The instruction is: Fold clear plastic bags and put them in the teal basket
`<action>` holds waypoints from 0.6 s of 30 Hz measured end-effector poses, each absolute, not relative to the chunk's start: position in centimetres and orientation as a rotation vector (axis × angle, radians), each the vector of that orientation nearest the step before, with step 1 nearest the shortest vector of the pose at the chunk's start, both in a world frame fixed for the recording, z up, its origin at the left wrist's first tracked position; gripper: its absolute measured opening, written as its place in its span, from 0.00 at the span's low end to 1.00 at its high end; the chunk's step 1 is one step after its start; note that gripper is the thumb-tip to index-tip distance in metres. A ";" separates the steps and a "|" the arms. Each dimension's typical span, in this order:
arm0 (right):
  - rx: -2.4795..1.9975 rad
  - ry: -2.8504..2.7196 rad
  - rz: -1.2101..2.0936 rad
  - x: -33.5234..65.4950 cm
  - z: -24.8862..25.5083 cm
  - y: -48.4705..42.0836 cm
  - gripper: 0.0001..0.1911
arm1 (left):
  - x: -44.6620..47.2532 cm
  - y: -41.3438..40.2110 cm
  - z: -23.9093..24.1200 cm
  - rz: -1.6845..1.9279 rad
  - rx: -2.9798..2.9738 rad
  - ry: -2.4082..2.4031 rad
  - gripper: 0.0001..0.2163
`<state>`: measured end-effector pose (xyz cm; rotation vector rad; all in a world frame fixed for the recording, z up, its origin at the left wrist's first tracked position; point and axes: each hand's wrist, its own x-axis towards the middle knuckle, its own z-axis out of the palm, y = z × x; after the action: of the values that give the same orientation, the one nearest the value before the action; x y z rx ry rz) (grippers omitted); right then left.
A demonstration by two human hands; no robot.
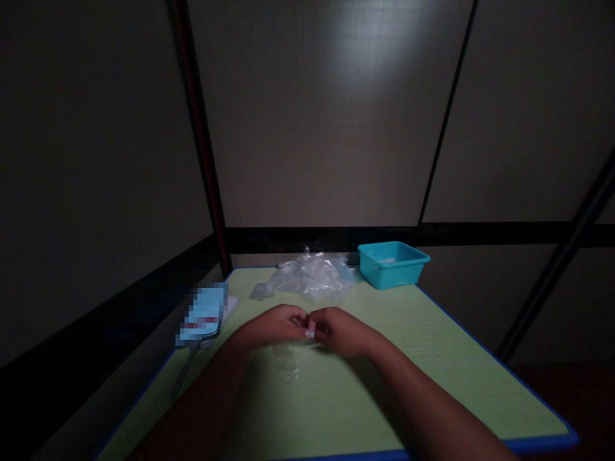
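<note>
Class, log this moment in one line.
left hand, right hand: together, contents unclear | crumpled clear plastic: beyond | turquoise rectangular plastic basin: far right

"Where's the camera?"
"On the person's head, looking forward and down across the table (446,349) toward the wall (312,141). The table seems close, though dimness makes that uncertain."

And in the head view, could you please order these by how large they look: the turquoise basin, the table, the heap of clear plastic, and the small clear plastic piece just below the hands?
1. table
2. heap of clear plastic
3. turquoise basin
4. small clear plastic piece, though its edges are faint
</note>
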<state>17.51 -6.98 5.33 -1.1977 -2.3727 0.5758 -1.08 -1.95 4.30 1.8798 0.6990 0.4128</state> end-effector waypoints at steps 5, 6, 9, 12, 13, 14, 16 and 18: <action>-1.140 -2.266 0.663 17.7 4.6 -6.2 0.04 | -1.7 -1.7 4.4 0.357 2.173 0.793 0.10; -1.137 -2.245 0.686 17.7 4.4 -6.0 0.04 | -1.8 -1.6 4.4 0.353 2.194 0.798 0.09; -1.166 -2.200 0.785 18.1 4.3 -5.7 0.06 | -2.0 -1.3 4.5 0.314 2.206 0.824 0.11; -1.236 -2.239 0.964 19.1 4.9 -5.6 0.12 | -2.3 -1.2 4.6 0.265 2.156 0.876 0.13; -1.259 -2.274 1.020 19.6 5.2 -5.6 0.14 | -2.4 -1.2 4.6 0.253 2.131 0.892 0.14; -1.279 -2.313 1.053 20.1 5.4 -5.5 0.17 | -2.5 -1.2 4.7 0.244 2.109 0.906 0.14; -1.324 -2.382 1.032 21.1 5.8 -5.3 0.20 | -2.7 -1.2 4.8 0.240 2.085 0.920 0.16; -1.374 -2.424 0.946 21.8 5.9 -4.9 0.18 | -2.8 -1.3 4.9 0.246 2.081 0.922 0.16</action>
<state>21.78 -4.92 5.88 -1.3743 -2.4239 0.9463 -2.82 -1.25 4.93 2.0806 0.9224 0.2455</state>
